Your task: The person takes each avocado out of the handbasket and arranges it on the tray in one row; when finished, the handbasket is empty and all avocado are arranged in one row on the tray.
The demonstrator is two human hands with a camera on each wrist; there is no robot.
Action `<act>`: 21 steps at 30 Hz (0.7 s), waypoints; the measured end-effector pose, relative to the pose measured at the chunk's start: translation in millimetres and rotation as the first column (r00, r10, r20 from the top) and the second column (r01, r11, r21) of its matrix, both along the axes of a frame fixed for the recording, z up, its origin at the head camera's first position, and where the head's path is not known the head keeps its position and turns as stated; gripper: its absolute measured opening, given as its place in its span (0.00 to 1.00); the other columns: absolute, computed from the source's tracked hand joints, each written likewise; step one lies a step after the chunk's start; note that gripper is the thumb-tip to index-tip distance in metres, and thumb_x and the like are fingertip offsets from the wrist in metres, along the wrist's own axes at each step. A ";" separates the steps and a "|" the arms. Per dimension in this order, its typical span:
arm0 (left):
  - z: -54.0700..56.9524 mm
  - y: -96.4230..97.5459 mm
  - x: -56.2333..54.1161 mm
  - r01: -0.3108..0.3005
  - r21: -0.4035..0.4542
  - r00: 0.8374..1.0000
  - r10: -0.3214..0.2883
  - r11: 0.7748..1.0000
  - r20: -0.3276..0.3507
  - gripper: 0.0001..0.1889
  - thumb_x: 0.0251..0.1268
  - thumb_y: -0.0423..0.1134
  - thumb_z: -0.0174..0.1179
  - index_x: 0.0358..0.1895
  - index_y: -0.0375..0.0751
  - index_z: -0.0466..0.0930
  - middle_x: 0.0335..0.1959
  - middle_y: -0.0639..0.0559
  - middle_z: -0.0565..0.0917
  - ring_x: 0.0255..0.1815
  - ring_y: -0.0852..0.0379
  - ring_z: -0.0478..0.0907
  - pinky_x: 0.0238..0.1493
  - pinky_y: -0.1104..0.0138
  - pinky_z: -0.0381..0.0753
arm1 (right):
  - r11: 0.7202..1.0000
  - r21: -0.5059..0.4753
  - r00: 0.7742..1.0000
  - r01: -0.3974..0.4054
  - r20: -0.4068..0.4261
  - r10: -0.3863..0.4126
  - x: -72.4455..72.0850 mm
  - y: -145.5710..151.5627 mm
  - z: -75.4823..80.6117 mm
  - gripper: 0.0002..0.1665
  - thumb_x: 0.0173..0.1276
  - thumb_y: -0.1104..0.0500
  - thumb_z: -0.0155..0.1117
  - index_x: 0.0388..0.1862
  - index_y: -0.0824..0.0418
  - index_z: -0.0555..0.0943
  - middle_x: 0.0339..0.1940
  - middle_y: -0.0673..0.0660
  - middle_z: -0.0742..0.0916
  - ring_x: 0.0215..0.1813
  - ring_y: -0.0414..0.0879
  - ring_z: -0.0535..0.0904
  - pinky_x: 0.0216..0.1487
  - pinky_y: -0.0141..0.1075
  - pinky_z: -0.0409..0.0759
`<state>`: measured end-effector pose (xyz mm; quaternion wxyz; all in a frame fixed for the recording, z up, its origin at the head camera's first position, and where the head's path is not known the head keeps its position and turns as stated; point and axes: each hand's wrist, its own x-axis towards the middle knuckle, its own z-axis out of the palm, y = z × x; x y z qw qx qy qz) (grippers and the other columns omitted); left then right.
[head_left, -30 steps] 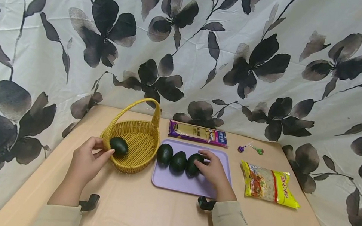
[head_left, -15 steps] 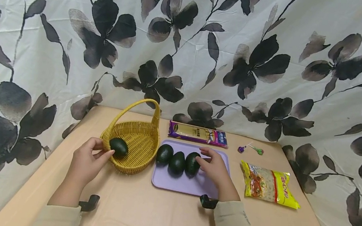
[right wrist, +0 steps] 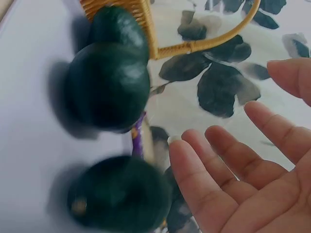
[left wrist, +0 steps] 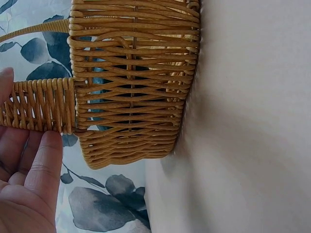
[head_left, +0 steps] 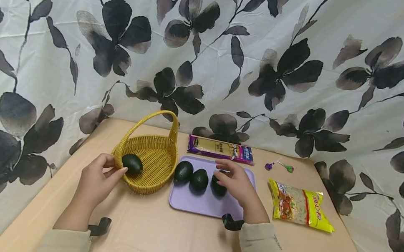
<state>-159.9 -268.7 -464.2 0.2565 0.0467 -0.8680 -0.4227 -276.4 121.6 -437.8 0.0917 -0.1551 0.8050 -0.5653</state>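
Note:
My left hand [head_left: 94, 182] pinches the base of the handle on a yellow wicker basket [head_left: 158, 156]. The left wrist view shows the wrapped handle [left wrist: 41, 104] between thumb and fingers. One dark green avocado [head_left: 132, 164] lies inside the basket, near that hand. On a lilac tray [head_left: 192, 206], three more sit in a row: a left avocado [head_left: 183, 172], a middle avocado [head_left: 199, 181] and a right avocado [head_left: 218, 188]. My right hand [head_left: 238, 185] hovers over the right one, fingers spread and partly covering it. In the right wrist view its fingers [right wrist: 192, 167] are apart from the fruit.
Behind the tray lies a purple-ended noodle packet [head_left: 221, 149]. To the right are two lollipops, one purple [head_left: 269, 166] and one green [head_left: 289, 168], and a yellow food bag [head_left: 302, 206]. A floral cloth [head_left: 230, 83] hangs at the table's back edge.
My right hand's fingers have come off the right avocado's side and lifted over it. The middle and right avocados shifted left, then back right. The left hand stays at the basket.

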 end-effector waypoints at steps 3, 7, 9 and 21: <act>0.4 0.1 0.4 0.000 0.001 1.000 0.000 1.000 0.003 0.15 0.65 0.36 0.72 0.48 0.39 0.77 0.48 0.43 0.84 0.53 0.44 0.84 0.48 0.87 0.81 | 1.000 0.000 0.999 -0.020 -0.025 0.020 2.1 -4.6 8.6 0.22 0.74 0.55 0.68 0.65 0.53 0.79 0.63 0.61 0.83 0.56 0.55 0.85 0.56 0.45 0.91; 0.1 -0.1 0.5 0.001 -0.001 1.000 -0.001 1.000 0.008 0.15 0.65 0.37 0.72 0.49 0.39 0.76 0.48 0.43 0.83 0.53 0.44 0.84 0.48 0.87 0.81 | 0.999 0.008 0.997 -0.038 -0.070 0.038 4.6 -11.3 19.5 0.21 0.74 0.55 0.67 0.65 0.52 0.79 0.62 0.60 0.84 0.55 0.54 0.85 0.55 0.44 0.91; -0.3 -0.2 0.3 0.000 -0.001 1.000 0.000 1.000 0.009 0.15 0.65 0.37 0.72 0.49 0.39 0.76 0.48 0.43 0.83 0.53 0.44 0.84 0.48 0.88 0.81 | 0.999 0.009 0.995 -0.051 -0.088 0.052 5.1 -14.7 24.2 0.22 0.74 0.55 0.67 0.65 0.50 0.79 0.61 0.59 0.84 0.55 0.55 0.85 0.55 0.44 0.91; -1.0 -0.5 -0.4 0.005 0.012 1.000 -0.005 1.000 0.001 0.15 0.65 0.36 0.72 0.48 0.39 0.76 0.48 0.42 0.84 0.52 0.45 0.85 0.47 0.87 0.82 | 0.988 0.050 0.975 -0.146 -0.162 0.152 5.5 -42.6 50.6 0.24 0.74 0.54 0.68 0.67 0.49 0.78 0.61 0.54 0.86 0.59 0.50 0.84 0.65 0.50 0.86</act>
